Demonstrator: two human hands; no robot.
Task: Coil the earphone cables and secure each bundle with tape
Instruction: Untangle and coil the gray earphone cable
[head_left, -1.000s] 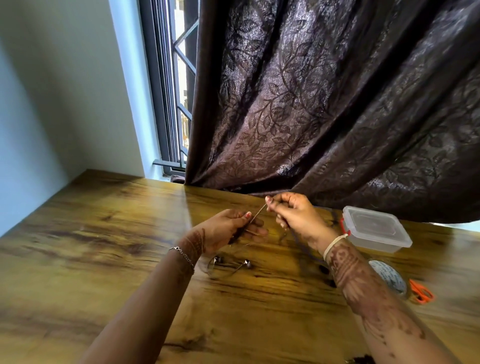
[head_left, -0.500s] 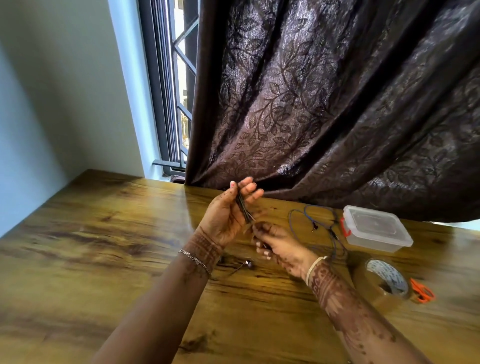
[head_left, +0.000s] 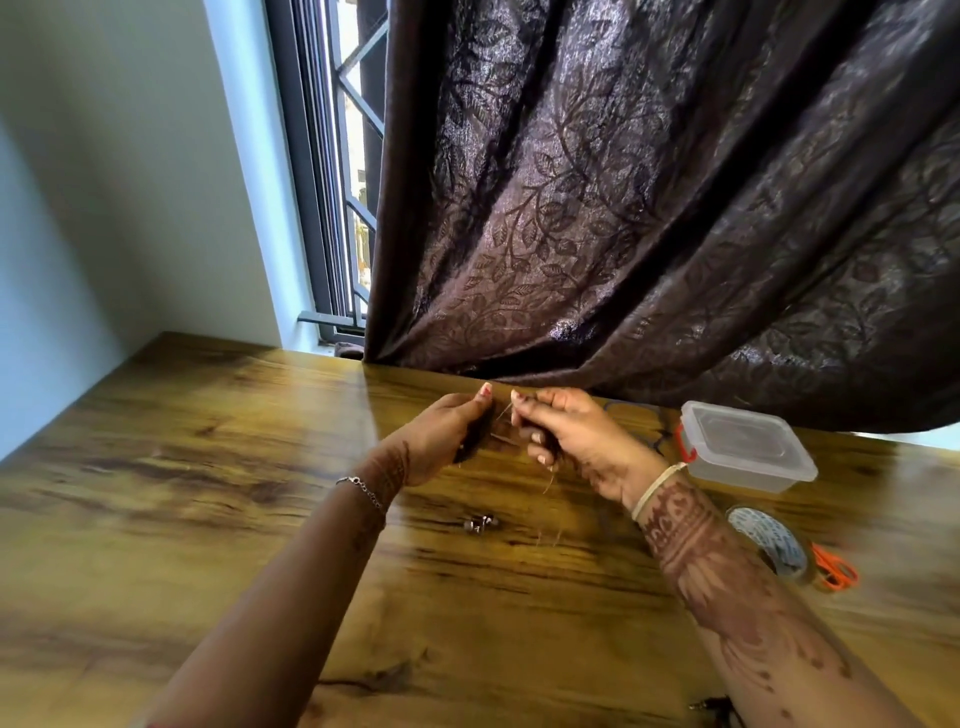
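Above the wooden table (head_left: 218, 467), my left hand (head_left: 441, 439) grips a dark bundle of coiled earphone cable (head_left: 475, 441). My right hand (head_left: 566, 436) pinches a thin strand of the same cable just to the right of the bundle. Two metal earbuds (head_left: 480, 524) dangle close to the table below my hands. A second, bluish cable (head_left: 641, 415) lies behind my right hand, mostly hidden. A roll of brown tape (head_left: 774, 545) sits at the right by my right forearm.
A clear lidded plastic box (head_left: 743, 447) stands at the right back of the table. Orange scissors (head_left: 834, 569) lie beside the tape roll. A dark patterned curtain (head_left: 649, 208) hangs onto the table's back edge. A small dark cable end (head_left: 714, 706) shows near the bottom edge.
My right hand has risen from below the left hand to level with it, carrying the strand up. My left hand has turned over and lowered. The earbuds have been drawn closer together.
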